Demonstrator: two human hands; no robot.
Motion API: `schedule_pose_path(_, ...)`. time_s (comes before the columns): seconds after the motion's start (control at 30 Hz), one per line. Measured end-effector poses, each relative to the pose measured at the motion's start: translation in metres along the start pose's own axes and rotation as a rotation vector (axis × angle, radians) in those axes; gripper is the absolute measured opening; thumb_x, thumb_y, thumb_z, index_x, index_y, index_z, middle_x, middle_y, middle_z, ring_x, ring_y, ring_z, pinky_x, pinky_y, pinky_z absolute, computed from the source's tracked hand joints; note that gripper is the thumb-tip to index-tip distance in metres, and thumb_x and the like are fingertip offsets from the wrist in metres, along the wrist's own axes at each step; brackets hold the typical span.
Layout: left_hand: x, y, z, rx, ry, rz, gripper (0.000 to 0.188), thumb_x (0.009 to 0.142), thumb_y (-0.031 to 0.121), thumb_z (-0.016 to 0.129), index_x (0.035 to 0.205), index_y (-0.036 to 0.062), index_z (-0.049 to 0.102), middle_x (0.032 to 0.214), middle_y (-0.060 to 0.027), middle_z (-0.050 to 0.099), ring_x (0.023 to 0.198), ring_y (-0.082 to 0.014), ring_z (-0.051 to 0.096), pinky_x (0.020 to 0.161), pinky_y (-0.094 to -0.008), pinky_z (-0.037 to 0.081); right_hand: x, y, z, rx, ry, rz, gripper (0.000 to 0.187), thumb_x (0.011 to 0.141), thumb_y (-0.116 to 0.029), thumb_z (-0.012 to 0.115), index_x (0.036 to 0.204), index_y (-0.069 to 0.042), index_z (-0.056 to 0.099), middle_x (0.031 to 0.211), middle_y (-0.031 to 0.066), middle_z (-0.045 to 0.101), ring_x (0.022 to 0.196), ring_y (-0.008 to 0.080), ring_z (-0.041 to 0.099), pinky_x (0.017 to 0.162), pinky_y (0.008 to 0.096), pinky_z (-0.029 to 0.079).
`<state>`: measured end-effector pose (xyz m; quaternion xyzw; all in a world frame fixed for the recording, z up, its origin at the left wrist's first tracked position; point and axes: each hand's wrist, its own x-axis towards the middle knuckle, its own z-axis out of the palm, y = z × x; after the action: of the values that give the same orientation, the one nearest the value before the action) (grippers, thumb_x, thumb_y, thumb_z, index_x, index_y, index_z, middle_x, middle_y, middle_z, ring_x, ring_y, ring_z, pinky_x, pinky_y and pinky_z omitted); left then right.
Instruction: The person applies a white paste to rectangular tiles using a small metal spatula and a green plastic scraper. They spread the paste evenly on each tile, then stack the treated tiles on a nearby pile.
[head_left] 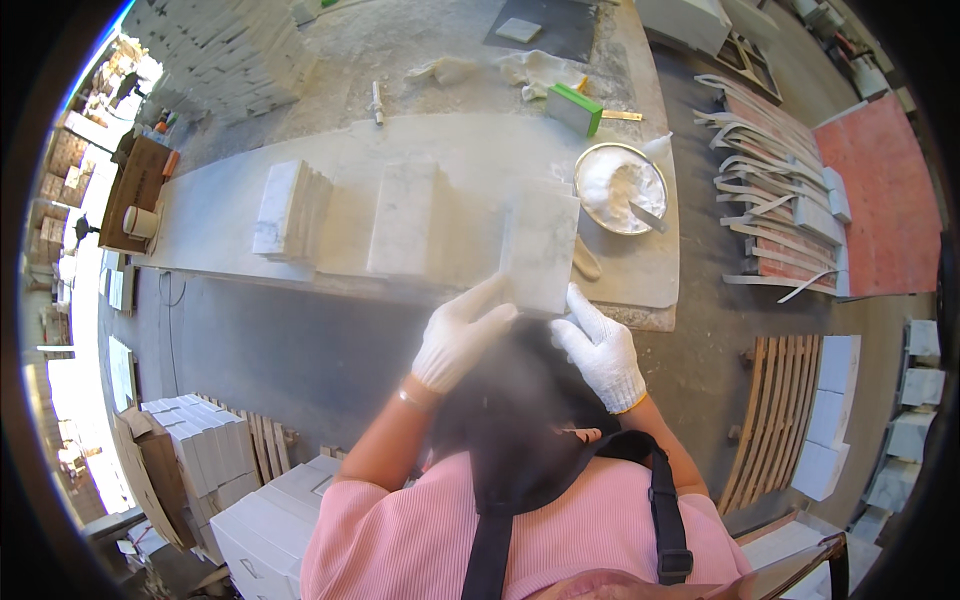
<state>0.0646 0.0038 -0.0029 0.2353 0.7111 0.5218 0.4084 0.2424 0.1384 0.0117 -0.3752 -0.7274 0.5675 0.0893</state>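
A white-grey marble tile [543, 250] sits in front of me at the table's near edge, at the top of what looks like a stack. My left hand [458, 335], in a white knit glove, grips its near left corner between thumb and fingers. At the near right corner, my gloved right hand [604, 358] holds the edge with its fingertips. Two more stacks stand to the left, a middle tile stack [405, 218] and a farther tile stack [290, 210]. Right of the held tile is a round tub [618, 170] of white paste with a putty knife [648, 217] in it.
Beyond the tub lies a green-and-white box [574, 110], with crumpled cloths [540, 72] behind it. A wooden pallet [768, 420] is on the floor at right. White boxes [205, 440] are piled at lower left. Foam strips [765, 180] cover a red board.
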Motion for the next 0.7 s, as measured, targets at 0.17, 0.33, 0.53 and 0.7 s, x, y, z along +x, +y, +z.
schedule_pose_path(0.17, -0.013, 0.011, 0.009, -0.267, 0.056, -0.111, 0.051, 0.093, 0.022, 0.073, 0.136, -0.0038, 0.059, 0.1, -0.0096, 0.073, 0.083, -0.0123, 0.069, 0.07, -0.0259, 0.055, -0.012, -0.01, -0.004, 0.372, -0.09, 0.17, 0.047, 0.1, -0.011, 0.06, 0.145, -0.001, 0.054, 0.122, 0.012, 0.072, 0.098, 0.0116, 0.067, 0.084, 0.0267, 0.053)
schedule_pose_path(0.33, -0.005, 0.019, 0.021, -0.469, 0.042, -0.15, 0.037, 0.095, 0.027, 0.073, 0.118, -0.0012, 0.065, 0.1, -0.007, 0.07, 0.081, -0.0104, 0.066, 0.068, -0.0257, 0.053, -0.011, -0.013, 0.002, 0.486, -0.205, 0.026, 0.051, 0.1, -0.01, 0.057, 0.149, 0.001, 0.049, 0.123, 0.0178, 0.07, 0.097, 0.0203, 0.07, 0.075, 0.0284, 0.055)
schedule_pose_path(0.53, -0.006, 0.032, 0.007, -0.469, 0.073, -0.045, 0.038, 0.099, 0.035, 0.064, 0.12, 0.0027, 0.064, 0.084, -0.0033, 0.066, 0.072, -0.0103, 0.062, 0.065, -0.0243, 0.051, -0.011, -0.005, 0.002, 0.416, -0.171, -0.028, 0.047, 0.099, -0.01, 0.059, 0.144, 0.002, 0.055, 0.119, 0.0164, 0.07, 0.094, 0.0196, 0.07, 0.074, 0.0301, 0.057)
schedule_pose_path(0.7, -0.018, 0.041, -0.068, -0.462, 0.385, 0.103, 0.032, 0.099, 0.027, 0.063, 0.118, 0.0007, 0.066, 0.078, -0.007, 0.067, 0.064, -0.016, 0.066, 0.06, -0.0279, 0.053, -0.013, 0.012, -0.016, 0.499, -0.112, -0.007, 0.044, 0.097, -0.01, 0.063, 0.139, 0.001, 0.06, 0.113, 0.0188, 0.073, 0.09, 0.0229, 0.072, 0.074, 0.0319, 0.057)
